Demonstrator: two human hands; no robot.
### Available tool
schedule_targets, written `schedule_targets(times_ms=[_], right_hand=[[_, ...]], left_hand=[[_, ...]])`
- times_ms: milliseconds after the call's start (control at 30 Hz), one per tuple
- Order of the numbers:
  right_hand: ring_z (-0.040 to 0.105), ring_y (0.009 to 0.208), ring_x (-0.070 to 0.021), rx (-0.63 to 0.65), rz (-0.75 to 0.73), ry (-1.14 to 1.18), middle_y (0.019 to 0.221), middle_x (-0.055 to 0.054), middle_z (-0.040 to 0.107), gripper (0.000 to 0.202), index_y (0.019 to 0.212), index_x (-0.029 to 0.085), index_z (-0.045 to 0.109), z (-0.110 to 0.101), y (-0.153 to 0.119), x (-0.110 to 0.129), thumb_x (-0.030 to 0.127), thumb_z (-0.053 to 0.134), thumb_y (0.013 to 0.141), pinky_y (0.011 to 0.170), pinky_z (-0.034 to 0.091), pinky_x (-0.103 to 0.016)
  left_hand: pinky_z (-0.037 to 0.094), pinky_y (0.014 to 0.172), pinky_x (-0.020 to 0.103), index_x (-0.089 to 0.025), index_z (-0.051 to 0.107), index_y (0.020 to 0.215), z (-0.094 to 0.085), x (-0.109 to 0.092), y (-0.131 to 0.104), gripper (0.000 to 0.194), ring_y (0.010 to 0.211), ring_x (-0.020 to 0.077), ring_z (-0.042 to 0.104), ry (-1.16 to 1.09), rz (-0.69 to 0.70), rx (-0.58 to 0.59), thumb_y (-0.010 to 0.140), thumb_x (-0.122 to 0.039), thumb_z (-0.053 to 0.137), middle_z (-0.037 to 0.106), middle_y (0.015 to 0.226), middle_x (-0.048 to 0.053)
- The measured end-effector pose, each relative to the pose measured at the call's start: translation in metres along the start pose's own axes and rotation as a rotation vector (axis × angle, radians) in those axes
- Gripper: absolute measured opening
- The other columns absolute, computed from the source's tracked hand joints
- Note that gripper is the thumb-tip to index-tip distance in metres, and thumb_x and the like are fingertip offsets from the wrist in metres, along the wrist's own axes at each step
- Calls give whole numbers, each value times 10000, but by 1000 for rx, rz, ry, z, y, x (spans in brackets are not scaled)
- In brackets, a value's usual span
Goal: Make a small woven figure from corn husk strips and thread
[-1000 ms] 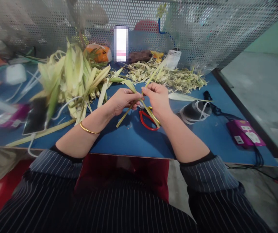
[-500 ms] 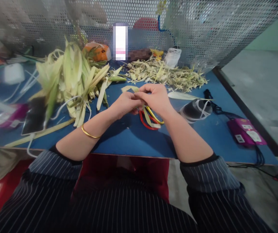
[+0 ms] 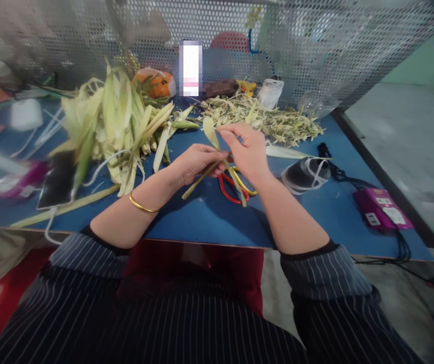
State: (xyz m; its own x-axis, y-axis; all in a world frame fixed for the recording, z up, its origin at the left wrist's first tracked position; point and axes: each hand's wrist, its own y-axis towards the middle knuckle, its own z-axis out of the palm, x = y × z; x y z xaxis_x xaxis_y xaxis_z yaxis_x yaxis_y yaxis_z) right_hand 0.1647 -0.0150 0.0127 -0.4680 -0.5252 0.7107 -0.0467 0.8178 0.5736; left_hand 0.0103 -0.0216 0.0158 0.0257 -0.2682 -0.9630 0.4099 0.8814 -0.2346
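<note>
My left hand (image 3: 200, 163) pinches a pale green husk piece (image 3: 210, 132), whose loop stands up above the fingers and whose two narrow tails hang toward the table's front. Close against it on the right, my right hand (image 3: 247, 151) has its fingers closed by the upper part of the husk; what its fingertips grip is too small to make out. Under the hands lie scissors with red and yellow handles (image 3: 222, 189), their blades hidden. A large bunch of husks (image 3: 116, 108) rests to the left, and a heap of shredded husk (image 3: 281, 121) lies behind my right hand.
On the blue table (image 3: 186, 222) are a dark phone with a white cable (image 3: 56, 179) at left, a string-wrapped dark cone (image 3: 303, 174) at right, and a purple power strip (image 3: 376, 207). A lit, blurred-out screen (image 3: 190, 68) stands before the perforated metal panel (image 3: 224, 20).
The husk loop now stands upright, and its tails have spread apart, one pointing down to the left. My right hand has shifted slightly up, its fingertips lifted from my left fingers.
</note>
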Motion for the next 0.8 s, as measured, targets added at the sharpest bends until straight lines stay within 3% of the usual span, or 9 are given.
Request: schedule_targets(times_ms=[67,133,233,300,367,633,700,800], right_hand=[[633,879,-176,-52,-14,-41,902,-29,719,226,850,218,694,-10,4,0,368,558,951,850,460,-343],[628,821,-180,-70,25,-121,825,-33,712,289,808,215,690,-19,8,1,411,547,964,823,458,-347],[562,666,-156,111,98,-210,665,-18,659,375,690,198,658,-24,9,5,466,576,938,702,424,-316],[530,621,-138,277,119,-200,637,-6,649,355,669,187,652,-22,7,7,430,595,921,645,386,-294],[525,610,-130,351,107,-185,633,1,648,296,671,179,653,-19,5,9,354,605,905,630,364,-282],[538,630,-147,294,33,-310,634,-5,635,209,692,187,635,-11,1,1,252,601,888,640,360,-285],[570,679,-170,248,-31,-410,666,-15,652,214,725,195,653,-11,0,0,258,578,914,720,407,-315],[631,930,-236,39,-184,-551,915,-75,722,204,869,208,698,-12,-2,4,295,537,959,948,408,-412]], left_hand=[[526,585,224,-124,731,749,-6,-4,3,276,554,96,618,-107,-14,-12,907,-338,657,704,697,55],[546,621,228,-133,752,831,-12,-8,5,310,605,106,647,-184,-10,-10,932,-393,617,725,751,60],[550,637,231,-133,750,860,-20,-13,5,256,624,105,655,-224,27,-43,909,-362,647,731,772,56],[535,623,221,-127,744,850,-21,-14,5,160,592,90,633,-204,68,-94,857,-284,714,716,734,39],[506,590,204,-116,742,828,-19,-12,6,92,546,70,598,-179,104,-143,821,-208,744,688,676,18],[472,538,179,-83,738,796,-14,-6,10,100,481,46,562,-221,70,-221,860,-111,667,638,582,0],[503,567,196,-96,741,840,-17,-8,10,98,515,60,591,-252,26,-190,877,-134,658,659,611,3],[551,642,225,-118,738,861,-23,-10,11,88,617,85,658,-314,41,-118,883,-169,670,725,718,24]])
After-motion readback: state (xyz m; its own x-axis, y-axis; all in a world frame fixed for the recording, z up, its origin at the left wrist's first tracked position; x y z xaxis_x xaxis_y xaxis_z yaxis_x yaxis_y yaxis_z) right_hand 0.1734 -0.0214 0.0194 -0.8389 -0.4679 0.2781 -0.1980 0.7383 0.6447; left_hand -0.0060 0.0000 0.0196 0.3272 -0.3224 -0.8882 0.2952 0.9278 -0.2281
